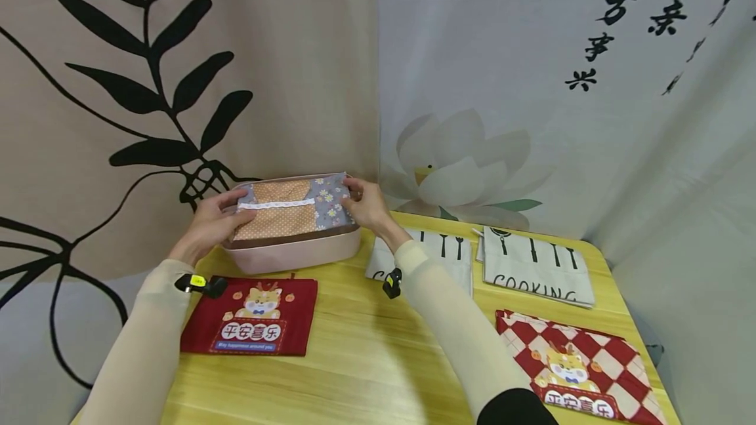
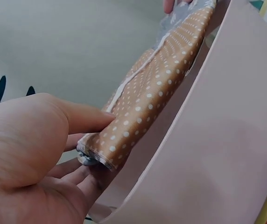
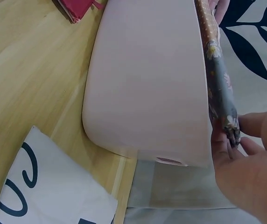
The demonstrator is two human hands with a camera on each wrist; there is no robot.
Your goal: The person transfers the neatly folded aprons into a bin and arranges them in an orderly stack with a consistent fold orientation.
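Yellow wood-grain table (image 1: 354, 353), below the fingers; pink bin (image 1: 295, 254), just beside them; folded dotted-and-floral cloth (image 1: 283, 220), between them at the bin's opening; left hand (image 1: 212, 222) and right hand (image 1: 369, 204), thumbs and fingers pinching the cloth's opposite ends.

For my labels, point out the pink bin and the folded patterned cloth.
Pink bin (image 1: 295, 256), head view: outer front wall.
Folded patterned cloth (image 2: 147, 96), left wrist view: orange polka-dot part.

Right grip (image 3: 252, 163) pinches the end of a folded flowered cloth (image 3: 221, 81) | this cloth lies along the rim of the pink bin (image 3: 147, 79) | on the desk (image 3: 49, 79): white printed cloth (image 3: 61, 175), red cloth (image 3: 80, 6)
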